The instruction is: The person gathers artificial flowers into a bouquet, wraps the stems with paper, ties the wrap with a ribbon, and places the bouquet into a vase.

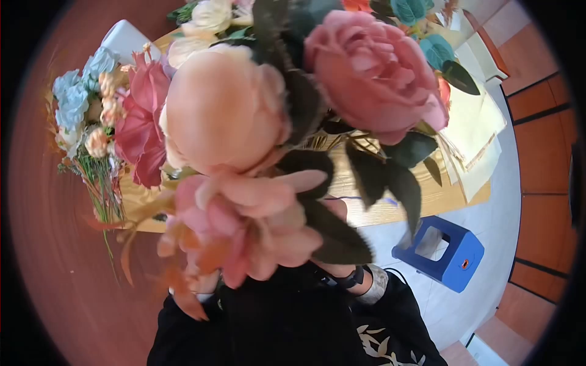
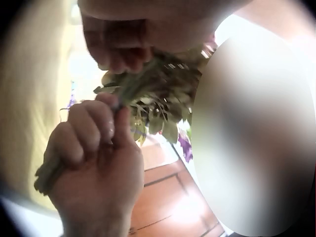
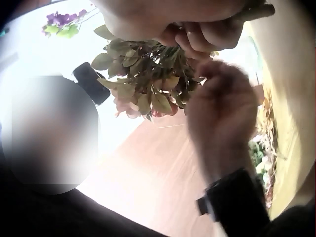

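1. Three big flowers, pink and peach, are nearest in the head view. They sit at eleven, one and seven o'clock in one bunch, up above the table.
2. Two hands are at its stems. The right hand has its fingers curled tight around them, near the cut ends.
3. The left hand is just beside it, fingers bent in. Whether it grips anything, one cannot tell.
4. One wooden table is behind. It has one flower heap near ten o'clock and pale papers between two and three.
5. One blue stool stands on the floor at four o'clock.
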Motion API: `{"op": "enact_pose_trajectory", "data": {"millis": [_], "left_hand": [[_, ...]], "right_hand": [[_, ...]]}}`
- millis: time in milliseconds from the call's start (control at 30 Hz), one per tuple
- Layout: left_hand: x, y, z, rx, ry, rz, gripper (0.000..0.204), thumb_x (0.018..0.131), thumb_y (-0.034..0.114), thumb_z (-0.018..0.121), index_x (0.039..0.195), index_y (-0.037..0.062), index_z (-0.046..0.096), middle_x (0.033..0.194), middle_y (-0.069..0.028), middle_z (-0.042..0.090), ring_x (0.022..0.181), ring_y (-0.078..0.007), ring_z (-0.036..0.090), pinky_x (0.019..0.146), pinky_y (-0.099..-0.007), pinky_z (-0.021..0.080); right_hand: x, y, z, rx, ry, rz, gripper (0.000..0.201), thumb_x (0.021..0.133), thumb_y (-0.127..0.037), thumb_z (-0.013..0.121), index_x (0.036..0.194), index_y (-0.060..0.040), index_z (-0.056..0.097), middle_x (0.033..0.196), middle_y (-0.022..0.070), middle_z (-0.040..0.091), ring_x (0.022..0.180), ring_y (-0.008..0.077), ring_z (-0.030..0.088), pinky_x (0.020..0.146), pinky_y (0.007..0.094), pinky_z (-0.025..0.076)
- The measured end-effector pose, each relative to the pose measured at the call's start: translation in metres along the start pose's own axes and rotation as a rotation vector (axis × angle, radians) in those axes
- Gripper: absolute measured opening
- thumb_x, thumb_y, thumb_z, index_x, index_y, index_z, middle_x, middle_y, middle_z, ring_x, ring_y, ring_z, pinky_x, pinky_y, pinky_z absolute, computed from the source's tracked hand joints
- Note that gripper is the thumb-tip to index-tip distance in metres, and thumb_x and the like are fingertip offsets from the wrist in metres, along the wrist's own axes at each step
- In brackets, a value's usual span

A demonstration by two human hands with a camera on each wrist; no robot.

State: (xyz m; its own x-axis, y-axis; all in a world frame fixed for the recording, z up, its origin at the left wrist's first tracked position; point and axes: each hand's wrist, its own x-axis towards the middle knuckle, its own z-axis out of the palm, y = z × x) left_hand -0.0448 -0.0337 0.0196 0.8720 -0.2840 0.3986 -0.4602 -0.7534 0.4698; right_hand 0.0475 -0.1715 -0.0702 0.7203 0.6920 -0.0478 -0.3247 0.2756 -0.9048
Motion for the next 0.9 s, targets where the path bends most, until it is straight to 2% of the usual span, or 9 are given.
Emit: {"op": "enact_pose_trajectory", "data": {"millis": [33,133,267,333,433,600,733,800,900], "left_hand": [[-0.001,-0.023,0.005,0.006,0.036,-0.023,0.035,0.079,0.019,0.056,0.109,0.0007,0.051,0.124,-0.0141,0.048,0.099,-0.0268,0.054,0.080,-0.0348,0.045],[-0.028,-0.006,0.021,0.020,0.142,-0.078,0.036,0.081,0.020,0.055,0.110,0.0014,0.049,0.124,-0.0129,0.048,0.100,-0.0253,0.054,0.081,-0.0338,0.045],[0.003,-0.053,0.037,0.016,0.275,-0.113,0.036,0.084,0.023,0.053,0.113,0.0022,0.048,0.124,-0.0113,0.048,0.101,-0.0232,0.053,0.081,-0.0324,0.045],[-0.025,-0.026,0.054,0.004,0.331,-0.124,0.036,0.085,0.024,0.052,0.114,0.0027,0.047,0.123,-0.0105,0.048,0.101,-0.0222,0.053,0.082,-0.0318,0.044],[0.008,-0.072,0.066,-0.009,0.412,-0.157,0.037,0.087,0.026,0.050,0.116,0.0033,0.046,0.123,-0.0093,0.048,0.102,-0.0206,0.053,0.082,-0.0307,0.044],[-0.009,-0.068,0.088,-0.007,0.535,-0.210,0.037,0.090,0.028,0.048,0.118,0.0042,0.044,0.123,-0.0077,0.048,0.103,-0.0186,0.052,0.083,-0.0294,0.044],[-0.023,-0.057,0.085,0.005,0.419,-0.464,0.032,0.088,0.024,0.051,0.114,0.0051,0.049,0.119,-0.0075,0.050,0.100,-0.0173,0.053,0.077,-0.0302,0.044],[-0.026,-0.049,0.084,0.001,0.345,-0.583,0.029,0.087,0.021,0.052,0.112,0.0055,0.051,0.117,-0.0074,0.051,0.098,-0.0166,0.053,0.074,-0.0306,0.045],[-0.021,-0.039,0.081,-0.001,0.244,-0.743,0.026,0.086,0.018,0.054,0.109,0.0062,0.055,0.114,-0.0072,0.053,0.096,-0.0156,0.054,0.070,-0.0312,0.045]], "right_hand": [[0.002,-0.013,0.010,-0.183,-0.132,-0.111,0.018,0.090,-0.020,0.045,0.091,-0.0048,0.053,0.064,-0.0014,0.051,0.049,0.0036,0.038,0.045,0.0157,0.027],[-0.002,0.001,0.016,0.278,-0.017,0.147,0.022,0.091,-0.026,0.045,0.096,-0.0059,0.053,0.065,-0.0019,0.051,0.049,0.0030,0.036,0.044,0.0157,0.024],[-0.002,-0.013,0.018,0.301,0.010,0.313,0.027,0.093,-0.029,0.046,0.092,-0.0032,0.055,0.064,-0.0031,0.047,0.048,0.0029,0.032,0.043,0.0177,0.017],[0.000,-0.018,0.019,0.289,0.077,0.370,0.026,0.092,-0.028,0.048,0.088,-0.0025,0.055,0.064,-0.0032,0.046,0.051,0.0023,0.032,0.045,0.0180,0.020],[0.006,-0.003,0.015,0.294,0.167,-0.006,0.026,0.091,-0.017,0.049,0.072,0.0000,0.056,0.064,-0.0028,0.045,0.058,0.0007,0.035,0.051,0.0159,0.022],[0.005,-0.009,0.004,0.317,0.190,0.173,0.019,0.088,-0.007,0.047,0.076,0.0035,0.058,0.069,0.0012,0.054,0.058,0.0068,0.048,0.052,0.0209,0.038],[0.002,-0.002,0.010,0.128,0.166,-0.141,0.016,0.082,-0.005,0.049,0.093,0.0049,0.056,0.076,0.0060,0.056,0.057,0.0095,0.050,0.049,0.0230,0.040],[-0.005,0.003,0.007,0.169,0.223,-0.210,0.020,0.083,-0.008,0.051,0.096,0.0060,0.056,0.086,0.0052,0.059,0.079,0.0129,0.057,0.066,0.0229,0.047],[0.000,0.007,0.012,0.129,0.379,-0.084,0.012,0.084,-0.005,0.050,0.087,0.0040,0.057,0.073,0.0020,0.056,0.060,0.0067,0.048,0.052,0.0195,0.036]]}}
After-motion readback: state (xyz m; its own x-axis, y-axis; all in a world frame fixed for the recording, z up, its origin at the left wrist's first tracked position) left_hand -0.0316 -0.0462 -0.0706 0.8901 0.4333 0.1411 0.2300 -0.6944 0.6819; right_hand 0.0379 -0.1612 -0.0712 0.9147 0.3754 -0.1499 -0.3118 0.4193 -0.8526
